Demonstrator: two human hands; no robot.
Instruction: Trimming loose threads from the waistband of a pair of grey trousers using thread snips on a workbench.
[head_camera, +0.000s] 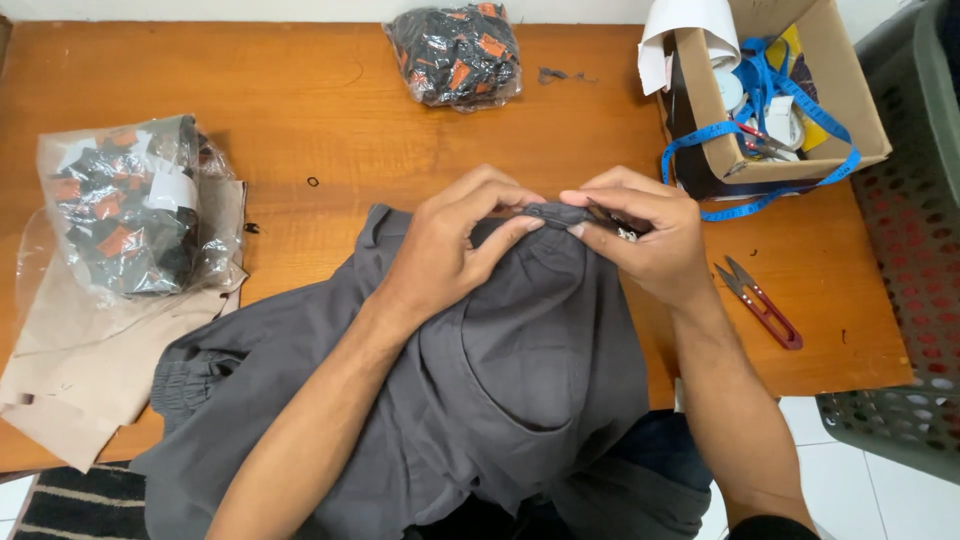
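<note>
Both my hands, left hand (440, 245) and right hand (650, 235), have fingers pinched narrow on the grey trousers (530, 370) at twelve o'clock, mid-inspection I judge; snips (762, 303) lie at three o'clock.

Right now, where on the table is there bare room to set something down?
Bare wood lies between the two plastic bags, above the grey garment. A smaller patch sits below the cardboard box, around the red snips. The left edge is crowded with brown paper.

Both hands (560, 235) pinching grey garment (530, 370), table (300, 130)
</note>
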